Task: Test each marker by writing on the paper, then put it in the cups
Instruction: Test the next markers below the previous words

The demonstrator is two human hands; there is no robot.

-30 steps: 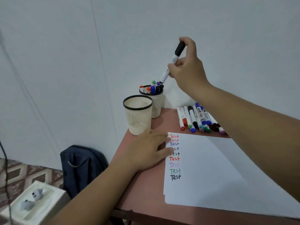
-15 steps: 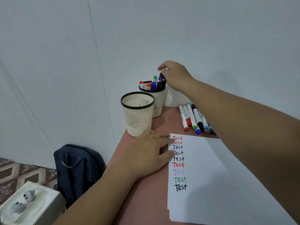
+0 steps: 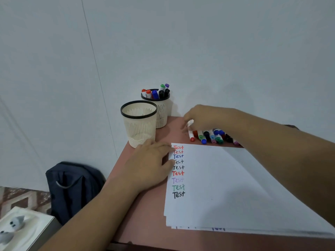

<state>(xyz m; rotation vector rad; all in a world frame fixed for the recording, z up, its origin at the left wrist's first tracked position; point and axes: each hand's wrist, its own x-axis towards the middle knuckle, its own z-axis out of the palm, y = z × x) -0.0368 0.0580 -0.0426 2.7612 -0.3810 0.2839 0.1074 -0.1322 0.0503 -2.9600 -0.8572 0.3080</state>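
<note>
We see the paper [image 3: 226, 178] near the table's [image 3: 145, 205] front edge, pinned flat by the left hand [image 3: 150, 165] (fingers spread) for writing. At the back edge, the right hand [image 3: 204, 117] closes on a red marker [image 3: 190, 134]; the rear cup [image 3: 161, 109] holds tested ones.

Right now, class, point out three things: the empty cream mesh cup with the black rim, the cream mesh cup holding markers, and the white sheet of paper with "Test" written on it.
Empty cream mesh cup [image 3: 139, 127]: head view, front wall.
Cream mesh cup holding markers [image 3: 161, 113]: head view, side wall.
White paper [image 3: 226, 187]: head view, blank middle.
</note>
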